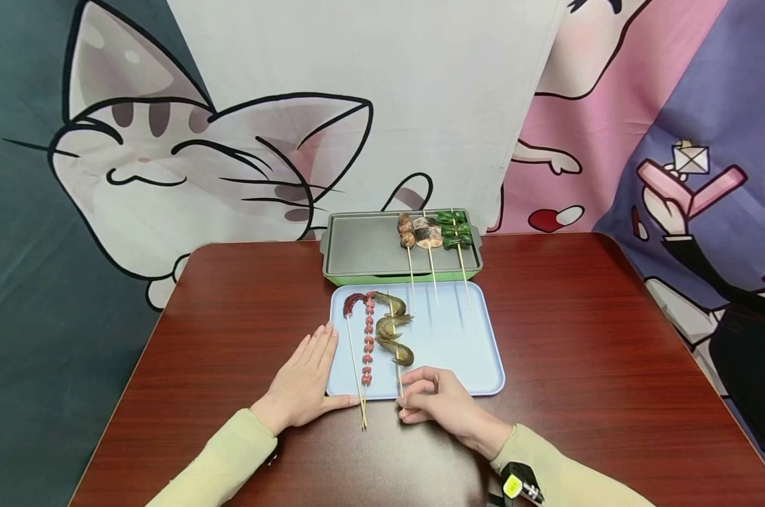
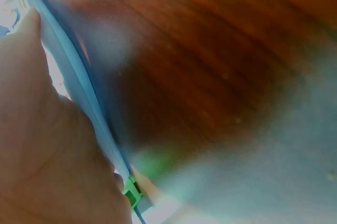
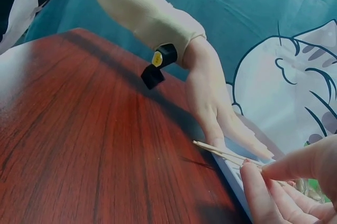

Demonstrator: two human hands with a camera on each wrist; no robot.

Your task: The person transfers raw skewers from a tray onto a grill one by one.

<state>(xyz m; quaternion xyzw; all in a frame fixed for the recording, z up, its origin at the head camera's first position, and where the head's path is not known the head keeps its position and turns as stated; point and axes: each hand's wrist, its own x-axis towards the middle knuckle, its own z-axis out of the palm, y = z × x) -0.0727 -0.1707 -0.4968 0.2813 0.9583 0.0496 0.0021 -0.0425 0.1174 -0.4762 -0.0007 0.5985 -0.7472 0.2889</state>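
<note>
A light blue tray (image 1: 455, 345) lies on the table. My left hand (image 1: 303, 380) rests with straight fingers along its left edge, the thumb near the stick ends at the front. Between thumb and fingers, my right hand (image 1: 442, 403) pinches the lower stick of a shrimp skewer (image 1: 390, 328) at the tray's front edge. Left of it on the tray lie a skewer of small pink-red pieces (image 1: 368, 345) and a skewer with a dark red curled tentacle (image 1: 352, 303); their stick ends overhang the front. In the right wrist view, the fingers (image 3: 295, 166) partly hide the sticks.
Behind the tray stands a green grill pan with a grey plate (image 1: 366, 243). On its right side lie a brown meat skewer (image 1: 406, 231), a fish-slice skewer (image 1: 428, 232) and a green pepper skewer (image 1: 455, 230), sticks reaching over the tray. A cartoon-printed cloth (image 1: 446, 84) hangs behind the brown table (image 1: 579, 338).
</note>
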